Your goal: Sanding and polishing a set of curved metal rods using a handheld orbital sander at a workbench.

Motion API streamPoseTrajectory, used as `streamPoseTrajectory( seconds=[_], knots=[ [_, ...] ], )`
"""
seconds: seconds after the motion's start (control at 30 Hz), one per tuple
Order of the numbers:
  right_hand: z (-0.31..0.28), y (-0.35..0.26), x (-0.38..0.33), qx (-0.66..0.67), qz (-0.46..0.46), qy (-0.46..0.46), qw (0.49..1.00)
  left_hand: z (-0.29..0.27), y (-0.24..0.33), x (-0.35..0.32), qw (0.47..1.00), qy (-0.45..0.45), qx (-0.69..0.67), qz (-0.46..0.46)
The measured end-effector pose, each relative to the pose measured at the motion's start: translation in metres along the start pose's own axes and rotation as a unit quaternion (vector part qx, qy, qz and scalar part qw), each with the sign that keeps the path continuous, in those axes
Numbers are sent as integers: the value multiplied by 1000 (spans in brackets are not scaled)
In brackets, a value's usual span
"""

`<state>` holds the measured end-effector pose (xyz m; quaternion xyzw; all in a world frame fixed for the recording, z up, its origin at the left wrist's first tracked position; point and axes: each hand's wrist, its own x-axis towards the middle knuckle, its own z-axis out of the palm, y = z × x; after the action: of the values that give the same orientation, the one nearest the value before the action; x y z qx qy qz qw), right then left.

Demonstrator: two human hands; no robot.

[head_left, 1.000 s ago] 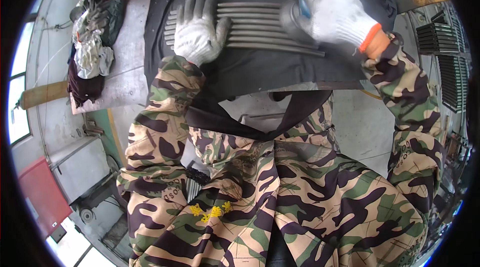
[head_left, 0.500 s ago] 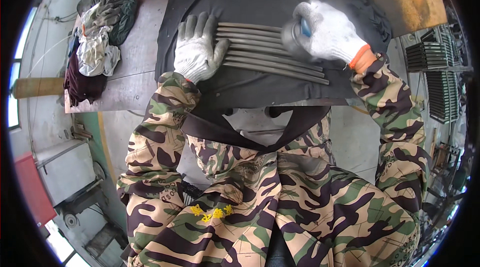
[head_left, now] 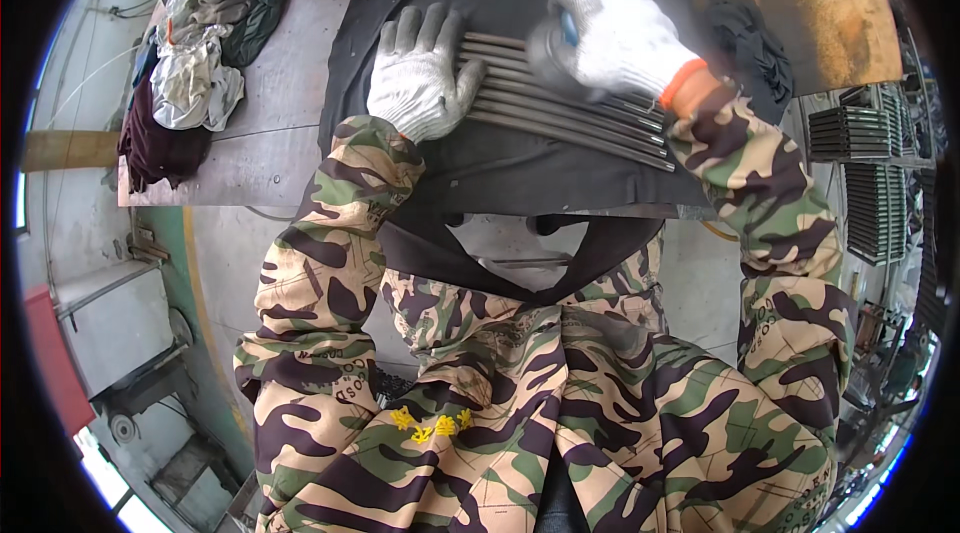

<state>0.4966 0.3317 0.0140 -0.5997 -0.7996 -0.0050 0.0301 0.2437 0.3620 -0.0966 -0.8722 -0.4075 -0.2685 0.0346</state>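
Several thin dark metal rods (head_left: 575,126) lie side by side on a black cloth (head_left: 440,178), slanting down to the right. My left hand (head_left: 420,83), in a white knit glove with grey fingers, rests flat over their left ends, its fingers stretched out and thumb apart. Over the middle of the rods is my right hand (head_left: 625,38), in a white glove with an orange cuff. It is closed around a blurred, rounded grey object with a blue part (head_left: 569,28); motion smears its kind. Parts of the rods are hidden under both hands.
A heap of crumpled rags (head_left: 205,53) lies at the left on the metal table (head_left: 270,148). Dark cloth (head_left: 745,43) sits bunched at the right, beside a rust-stained sheet (head_left: 820,3). Stacked dark metal pieces (head_left: 875,203) stand past the table's right side.
My right hand has moved left along the rods with the grey object. My left hand stays flat on the left ends; the rods now slant more steeply in view.
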Motion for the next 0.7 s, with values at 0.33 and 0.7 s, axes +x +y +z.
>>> streamPoseTrajectory(
  seconds=[0.33, 0.7],
  knots=[
    [2, -17, 16, -9, -17, -9, 1000, 1, -8, -6, 997, -52, -52, -26],
    [2, -22, 15, -31, 1, -34, 999, 8, -3, -17, 998, -30, -1, -47]
  ],
)
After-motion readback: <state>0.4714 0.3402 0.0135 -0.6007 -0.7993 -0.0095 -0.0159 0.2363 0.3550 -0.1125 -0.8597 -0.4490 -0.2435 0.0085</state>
